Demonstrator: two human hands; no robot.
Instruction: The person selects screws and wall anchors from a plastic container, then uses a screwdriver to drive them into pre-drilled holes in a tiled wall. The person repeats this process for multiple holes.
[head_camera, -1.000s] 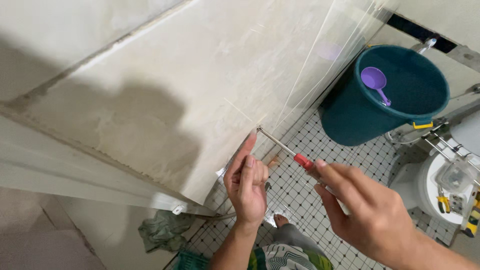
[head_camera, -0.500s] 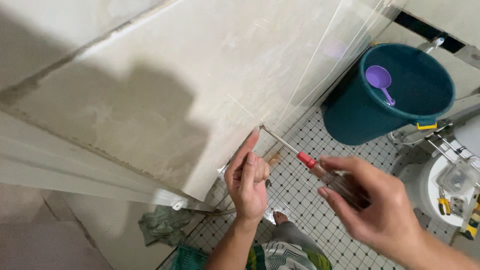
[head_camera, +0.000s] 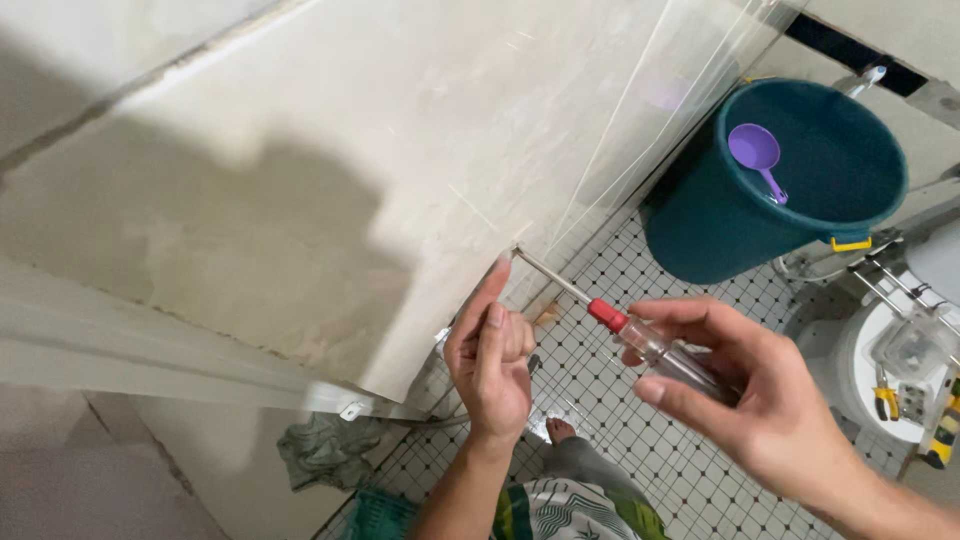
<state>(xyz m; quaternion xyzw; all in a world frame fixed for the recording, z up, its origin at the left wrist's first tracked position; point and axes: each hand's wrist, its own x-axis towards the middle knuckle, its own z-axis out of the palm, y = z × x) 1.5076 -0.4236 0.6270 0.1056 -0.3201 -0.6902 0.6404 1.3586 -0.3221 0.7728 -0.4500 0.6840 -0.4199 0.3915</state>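
Gripping the screwdriver (head_camera: 640, 338) handle, your right hand (head_camera: 760, 400) aims its shaft up-left toward the nearer left hand (head_camera: 492, 360), whose forefinger steadies the tip.

This is a home bathroom with fitting work going on. The floor (head_camera: 640, 400) is laid with small white mosaic tiles with dark dots, and the walls carry large pale marble-look tiles (head_camera: 330, 200). A teal bucket (head_camera: 770, 190) with a purple plastic scoop (head_camera: 758, 155) inside stands by a clear glass panel (head_camera: 660, 110). At the right edge sits a white basin (head_camera: 880, 370) with hand tools (head_camera: 915, 410) lying in it.
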